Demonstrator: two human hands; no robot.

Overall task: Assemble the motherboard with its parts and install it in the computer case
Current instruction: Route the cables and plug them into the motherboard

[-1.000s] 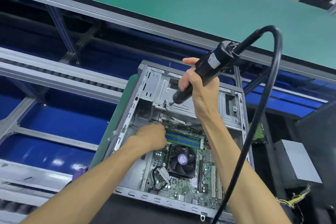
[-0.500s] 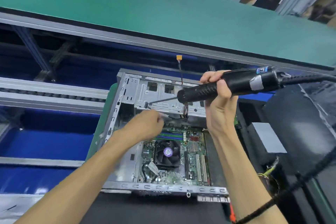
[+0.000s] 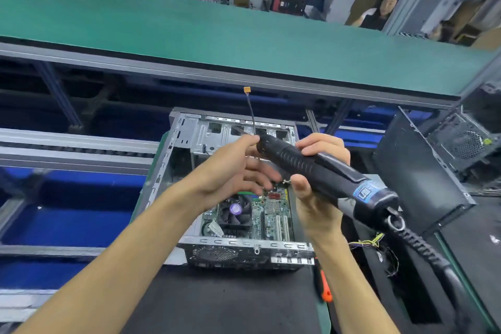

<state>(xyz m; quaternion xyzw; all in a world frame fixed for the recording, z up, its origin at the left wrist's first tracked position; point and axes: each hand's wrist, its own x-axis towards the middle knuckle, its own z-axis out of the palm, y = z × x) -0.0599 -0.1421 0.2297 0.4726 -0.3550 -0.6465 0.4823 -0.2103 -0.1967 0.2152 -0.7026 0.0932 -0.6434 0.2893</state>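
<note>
Currently both hands are raised above the open computer case [image 3: 189, 133], which lies on its side on the dark mat of the table [image 3: 217, 304]. Right hand [image 3: 311, 198]: closed around the body of a black corded electric screwdriver [image 3: 325, 173], thumb underneath, fingers over the top; its coiled cord [image 3: 423, 247] trails off to the right of that wrist. Left hand [image 3: 233, 171]: loosely curled, fingertips meeting the nose of the driver; whether a screw or the bit is pinched there cannot be told, the spot is blurred.

Motherboard [image 3: 273, 214]: already seated in the case, directly below the hands. On it: CPU cooler fan [image 3: 235, 211] mounted, memory sticks [image 3: 248, 194] in slots just under the left hand, expansion slots visible under the right hand. A thin cable with an orange connector [image 3: 247, 89] stands up beyond the hands, unplugged.

Judgement: parts assembly looks done and the board is placed; fastening appears to be the step in hand, probably loading a screw. How many mounting screws are in cannot be read. Left, by the look of it: remaining screws, loose cable, and closing up. An orange-handled tool [image 3: 325, 290] lies on the table near the right forearm.
</note>
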